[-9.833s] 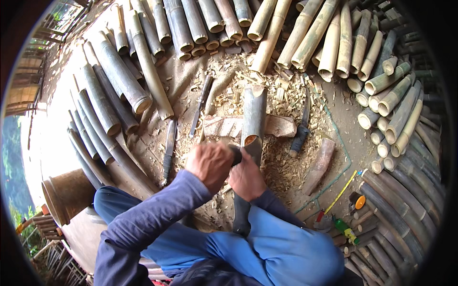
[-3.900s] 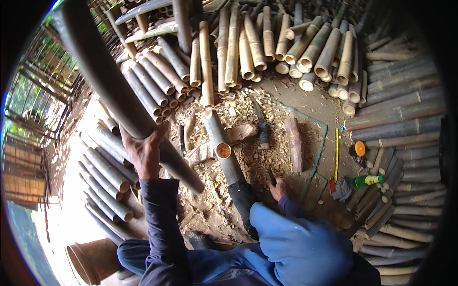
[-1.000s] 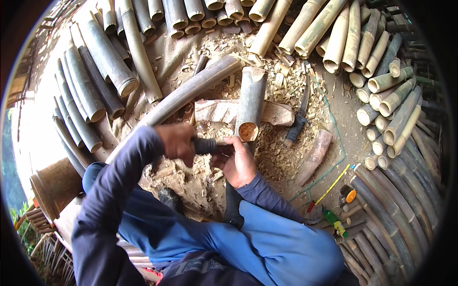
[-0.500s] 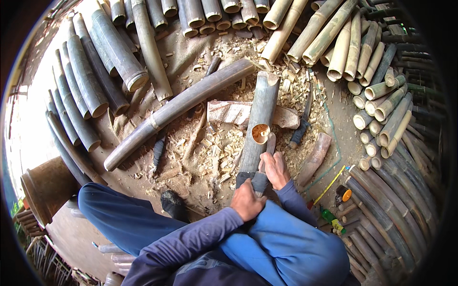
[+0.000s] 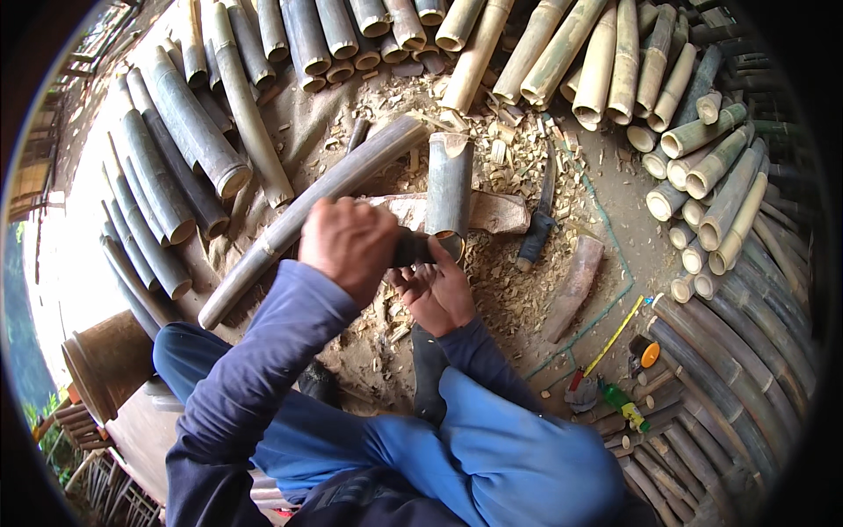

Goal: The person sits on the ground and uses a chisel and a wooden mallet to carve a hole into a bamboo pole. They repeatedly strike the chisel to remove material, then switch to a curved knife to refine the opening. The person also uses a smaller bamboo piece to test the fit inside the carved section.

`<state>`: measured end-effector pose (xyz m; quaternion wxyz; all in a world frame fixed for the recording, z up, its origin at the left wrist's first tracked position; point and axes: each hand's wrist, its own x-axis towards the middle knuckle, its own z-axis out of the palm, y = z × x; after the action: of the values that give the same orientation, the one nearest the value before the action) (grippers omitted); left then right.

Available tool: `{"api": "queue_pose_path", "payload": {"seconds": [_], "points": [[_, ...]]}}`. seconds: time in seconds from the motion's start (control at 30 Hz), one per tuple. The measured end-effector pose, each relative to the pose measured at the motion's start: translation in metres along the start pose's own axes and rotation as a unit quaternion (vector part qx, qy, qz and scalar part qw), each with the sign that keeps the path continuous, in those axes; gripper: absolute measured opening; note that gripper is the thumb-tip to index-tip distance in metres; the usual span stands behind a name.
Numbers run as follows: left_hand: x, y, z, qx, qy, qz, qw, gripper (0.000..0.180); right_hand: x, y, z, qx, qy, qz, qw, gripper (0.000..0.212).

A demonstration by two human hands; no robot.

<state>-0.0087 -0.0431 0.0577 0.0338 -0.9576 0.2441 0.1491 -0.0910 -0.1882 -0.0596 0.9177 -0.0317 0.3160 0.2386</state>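
Note:
My left hand [image 5: 349, 250] is raised in front of me, fingers wrapped round the dark handle of a knife [image 5: 411, 249]. Most of the blade is out of sight behind my hands. Just right of it, my right hand [image 5: 442, 294] is curled about the knife, its thumb beside the near open end of a grey bamboo tube [image 5: 449, 189]. The tube lies pointing away from me across a pale wood block [image 5: 500, 212]. A longer bamboo pole [image 5: 303, 211] lies slantwise to the left, partly behind my left hand.
Wood chips [image 5: 509, 285] litter the ground. Right of the block lie a dark-handled blade [image 5: 537, 233] and a brownish wood piece [image 5: 575, 290]. Bamboo tubes [image 5: 597, 66] lie around the far side and right. A yellow tape measure [image 5: 615, 338], green bottle [image 5: 623, 404] and brown bucket [image 5: 105, 364] are nearer.
My left hand has risen and moved left and away from me, swinging the knife handle round. My right hand has shifted left to the tube's near end. The whole view has moved slightly.

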Motion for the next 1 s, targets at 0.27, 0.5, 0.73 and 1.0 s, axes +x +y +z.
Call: {"api": "queue_pose_path", "payload": {"seconds": [0.27, 0.5, 0.73, 1.0], "points": [[-0.045, -0.017, 0.05, -0.221, 0.008, -0.102, 0.97, 0.005, -0.004, 0.002, 0.014, -0.243, 0.056, -0.03, 0.968, 0.028], [-0.013, 0.005, -0.007, -0.1, -0.033, -0.094, 0.99, 0.01, -0.01, 0.001, 0.016, -0.082, 0.047, -0.042, 0.995, 0.027], [-0.022, 0.049, -0.007, 0.052, 0.033, -0.01, 0.998, 0.014, -0.022, -0.004, -0.005, 0.002, -0.086, 0.051, 0.995, 0.032], [-0.027, 0.091, 0.007, -0.272, -0.077, 0.328, 0.901, 0.043, -0.087, -0.042, -0.018, -0.574, 0.127, -0.076, 0.805, 0.031]]}}
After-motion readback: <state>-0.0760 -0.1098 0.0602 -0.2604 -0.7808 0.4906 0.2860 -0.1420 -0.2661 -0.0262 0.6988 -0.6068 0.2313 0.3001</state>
